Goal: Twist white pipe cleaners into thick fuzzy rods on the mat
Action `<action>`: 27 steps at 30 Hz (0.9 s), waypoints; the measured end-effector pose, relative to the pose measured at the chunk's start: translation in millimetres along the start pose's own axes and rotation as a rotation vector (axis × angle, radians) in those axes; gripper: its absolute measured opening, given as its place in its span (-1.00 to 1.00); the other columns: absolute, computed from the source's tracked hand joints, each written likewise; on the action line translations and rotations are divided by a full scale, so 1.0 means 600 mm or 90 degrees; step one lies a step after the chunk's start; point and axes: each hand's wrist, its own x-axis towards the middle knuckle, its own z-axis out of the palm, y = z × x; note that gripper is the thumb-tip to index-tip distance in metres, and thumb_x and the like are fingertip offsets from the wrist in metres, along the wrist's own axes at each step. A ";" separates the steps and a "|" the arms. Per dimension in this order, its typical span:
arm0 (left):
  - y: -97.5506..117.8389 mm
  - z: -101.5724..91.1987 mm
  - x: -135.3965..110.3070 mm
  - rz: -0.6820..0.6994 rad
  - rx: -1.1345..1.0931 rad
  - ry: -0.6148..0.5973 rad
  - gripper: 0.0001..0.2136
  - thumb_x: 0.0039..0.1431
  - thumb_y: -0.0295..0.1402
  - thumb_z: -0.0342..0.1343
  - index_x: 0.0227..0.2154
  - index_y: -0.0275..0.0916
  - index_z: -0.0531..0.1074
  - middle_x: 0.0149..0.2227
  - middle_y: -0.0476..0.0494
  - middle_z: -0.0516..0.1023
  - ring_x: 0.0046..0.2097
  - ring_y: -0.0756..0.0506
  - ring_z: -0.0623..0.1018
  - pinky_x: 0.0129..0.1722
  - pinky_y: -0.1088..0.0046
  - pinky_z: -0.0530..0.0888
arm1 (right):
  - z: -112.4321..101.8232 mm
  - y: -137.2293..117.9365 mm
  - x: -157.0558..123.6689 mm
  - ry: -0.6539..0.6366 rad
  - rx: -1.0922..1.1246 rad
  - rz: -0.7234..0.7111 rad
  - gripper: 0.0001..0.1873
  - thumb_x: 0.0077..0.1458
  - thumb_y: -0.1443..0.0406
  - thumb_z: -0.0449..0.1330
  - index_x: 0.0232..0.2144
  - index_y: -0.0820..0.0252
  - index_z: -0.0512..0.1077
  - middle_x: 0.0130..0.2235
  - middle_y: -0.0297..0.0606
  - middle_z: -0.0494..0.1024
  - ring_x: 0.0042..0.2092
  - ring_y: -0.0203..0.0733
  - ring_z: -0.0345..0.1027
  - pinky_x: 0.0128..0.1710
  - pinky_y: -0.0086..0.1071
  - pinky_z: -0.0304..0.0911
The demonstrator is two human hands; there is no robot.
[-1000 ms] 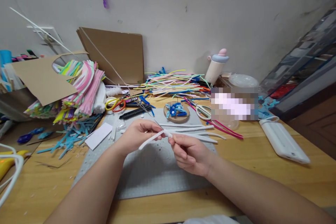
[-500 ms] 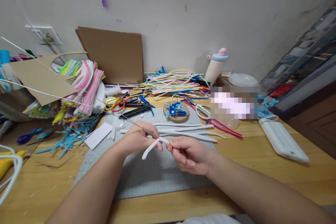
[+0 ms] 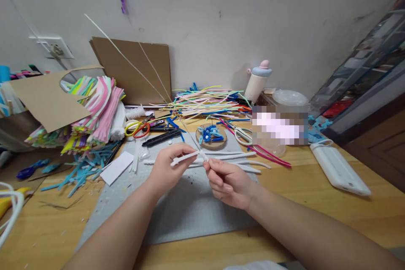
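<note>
A white pipe cleaner (image 3: 184, 158) is pinched in my left hand (image 3: 169, 166), its free end pointing left past the fingers. Its other part is coiled around thin wires (image 3: 191, 136) near my right hand (image 3: 232, 183), whose thumb and forefinger close on the wrapped end. From there the long wires rise up and left, in front of the cardboard and wall. Below both hands lies a grey cutting mat (image 3: 180, 219) with several loose white pipe cleaners (image 3: 243, 155). Beyond my fingers sits a round wooden disc (image 3: 215, 147) carrying small blue pipe-cleaner pieces.
Bundled pipe cleaners (image 3: 103, 105), orange-yellow scissors (image 3: 137, 128) and a white card (image 3: 117, 168) are at left. A loose coloured pile (image 3: 205, 103) and a bottle (image 3: 255, 86) stand behind. To the right are pale-handled scissors (image 3: 243, 136) and a white rectangular device (image 3: 340, 171).
The wires have swung from pointing far left to pointing up and left. My left hand has shifted slightly up and right, bringing the pipe cleaner's free end from hanging down to nearly level.
</note>
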 end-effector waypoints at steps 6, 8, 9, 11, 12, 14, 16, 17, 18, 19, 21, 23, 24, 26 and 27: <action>-0.010 -0.009 -0.002 0.138 0.165 -0.019 -0.84 0.15 -0.42 0.01 -0.30 -0.21 0.50 -0.30 -0.16 0.57 -0.26 -0.05 0.52 -0.25 0.47 0.38 | -0.006 0.000 0.002 0.038 -0.001 -0.002 -0.87 0.15 0.29 0.06 -0.37 0.26 0.33 -0.69 -0.51 0.30 -0.76 -0.55 -0.08 -0.75 -0.59 -0.25; -0.015 -0.012 -0.004 0.200 0.225 -0.004 -0.82 0.15 -0.44 0.01 -0.28 -0.19 0.50 -0.28 -0.16 0.57 -0.23 -0.06 0.52 -0.20 0.45 0.37 | -0.008 0.002 0.003 0.047 -0.007 -0.004 -0.87 0.14 0.29 0.06 -0.37 0.27 0.33 -0.69 -0.51 0.30 -0.76 -0.54 -0.07 -0.75 -0.59 -0.25; -0.017 -0.014 -0.005 0.224 0.251 -0.003 -0.81 0.15 -0.45 0.00 -0.26 -0.18 0.50 -0.27 -0.16 0.57 -0.22 -0.06 0.51 -0.19 0.44 0.36 | -0.009 0.003 0.003 0.048 -0.015 -0.010 -0.87 0.14 0.29 0.07 -0.37 0.27 0.33 -0.69 -0.51 0.29 -0.76 -0.54 -0.07 -0.75 -0.59 -0.24; -0.020 -0.015 -0.007 0.256 0.292 -0.001 -0.78 0.14 -0.47 -0.01 -0.24 -0.14 0.50 -0.23 -0.15 0.54 -0.21 -0.06 0.49 -0.21 0.43 0.35 | -0.009 0.005 0.005 0.052 -0.040 -0.026 -0.87 0.13 0.28 0.08 -0.37 0.27 0.34 -0.69 -0.50 0.30 -0.76 -0.53 -0.06 -0.75 -0.59 -0.22; -0.020 -0.015 -0.008 0.263 0.308 0.004 -0.77 0.14 -0.48 -0.02 -0.25 -0.13 0.50 -0.22 -0.15 0.52 -0.22 -0.06 0.47 -0.23 0.44 0.34 | -0.008 0.006 0.006 0.057 -0.057 -0.036 -0.86 0.12 0.27 0.09 -0.38 0.26 0.34 -0.69 -0.49 0.32 -0.76 -0.53 -0.06 -0.76 -0.59 -0.20; -0.018 -0.014 -0.009 0.262 0.323 0.032 -0.78 0.14 -0.47 -0.01 -0.28 -0.10 0.51 -0.24 -0.13 0.48 -0.26 -0.03 0.43 -0.28 0.46 0.33 | -0.005 0.009 0.007 0.072 -0.104 -0.061 -0.84 0.10 0.25 0.11 -0.40 0.27 0.33 -0.69 -0.46 0.35 -0.77 -0.52 -0.04 -0.76 -0.60 -0.17; -0.014 -0.011 -0.008 0.236 0.300 0.077 -0.86 0.12 -0.41 0.05 -0.35 -0.13 0.51 -0.31 -0.11 0.43 -0.31 -0.02 0.40 -0.33 0.48 0.32 | -0.002 0.011 0.008 0.089 -0.163 -0.089 -0.81 0.10 0.22 0.11 -0.42 0.27 0.33 -0.69 -0.43 0.37 -0.78 -0.51 -0.01 -0.78 -0.61 -0.17; -0.012 -0.008 -0.008 0.211 0.276 0.097 -0.91 0.09 -0.38 0.09 -0.40 -0.16 0.49 -0.35 -0.09 0.41 -0.34 0.00 0.38 -0.37 0.50 0.32 | 0.000 0.012 0.008 0.096 -0.190 -0.101 -0.79 0.10 0.21 0.12 -0.44 0.27 0.32 -0.70 -0.41 0.38 -0.78 -0.50 0.00 -0.79 -0.61 -0.17; -0.010 -0.005 -0.007 0.176 0.249 0.114 -0.94 0.06 -0.35 0.13 -0.45 -0.19 0.46 -0.40 -0.06 0.39 -0.39 0.01 0.36 -0.41 0.52 0.30 | 0.001 0.013 0.008 0.102 -0.213 -0.111 -0.77 0.10 0.19 0.12 -0.45 0.27 0.32 -0.70 -0.41 0.39 -0.78 -0.50 0.02 -0.80 -0.61 -0.17; -0.008 -0.003 -0.007 0.133 0.224 0.128 -0.90 0.02 -0.32 0.16 -0.51 -0.22 0.42 -0.46 -0.03 0.36 -0.43 0.03 0.33 -0.45 0.53 0.28 | 0.003 0.014 0.008 0.106 -0.229 -0.117 -0.76 0.09 0.18 0.12 -0.45 0.27 0.31 -0.70 -0.41 0.39 -0.78 -0.49 0.03 -0.81 -0.61 -0.17; -0.007 0.004 -0.005 0.036 0.169 0.142 -0.80 -0.02 -0.27 0.20 -0.59 -0.24 0.35 -0.56 0.03 0.30 -0.52 0.05 0.26 -0.52 0.54 0.23 | 0.006 0.013 0.007 0.113 -0.247 -0.123 -0.75 0.09 0.16 0.12 -0.44 0.26 0.31 -0.70 -0.41 0.39 -0.79 -0.48 0.04 -0.82 -0.62 -0.15; -0.007 0.010 -0.004 -0.057 0.080 0.132 -0.78 -0.06 -0.25 0.22 -0.60 -0.25 0.34 -0.60 0.05 0.30 -0.54 0.06 0.25 -0.53 0.54 0.22 | 0.008 0.012 0.006 0.112 -0.257 -0.123 -0.74 0.08 0.15 0.11 -0.43 0.26 0.32 -0.70 -0.42 0.39 -0.79 -0.49 0.04 -0.83 -0.63 -0.13; -0.008 0.012 -0.003 -0.097 0.020 0.119 -0.80 -0.07 -0.24 0.22 -0.56 -0.26 0.37 -0.58 0.04 0.33 -0.53 0.05 0.28 -0.53 0.54 0.23 | 0.009 0.011 0.005 0.111 -0.263 -0.121 -0.74 0.08 0.15 0.11 -0.42 0.27 0.32 -0.70 -0.42 0.39 -0.79 -0.49 0.05 -0.83 -0.63 -0.12; -0.009 0.018 -0.001 -0.156 -0.108 0.076 -0.79 -0.08 -0.24 0.23 -0.45 -0.27 0.42 -0.53 0.01 0.39 -0.48 0.04 0.34 -0.50 0.54 0.27 | 0.010 0.011 0.005 0.106 -0.273 -0.117 -0.73 0.08 0.14 0.11 -0.43 0.27 0.32 -0.69 -0.41 0.40 -0.79 -0.49 0.05 -0.83 -0.64 -0.11; -0.009 0.020 0.000 -0.178 -0.160 0.055 -0.77 -0.08 -0.23 0.22 -0.42 -0.28 0.42 -0.51 0.00 0.40 -0.48 0.04 0.36 -0.49 0.55 0.28 | 0.010 0.011 0.006 0.105 -0.278 -0.115 -0.73 0.07 0.13 0.12 -0.43 0.27 0.31 -0.70 -0.41 0.40 -0.80 -0.49 0.06 -0.83 -0.64 -0.11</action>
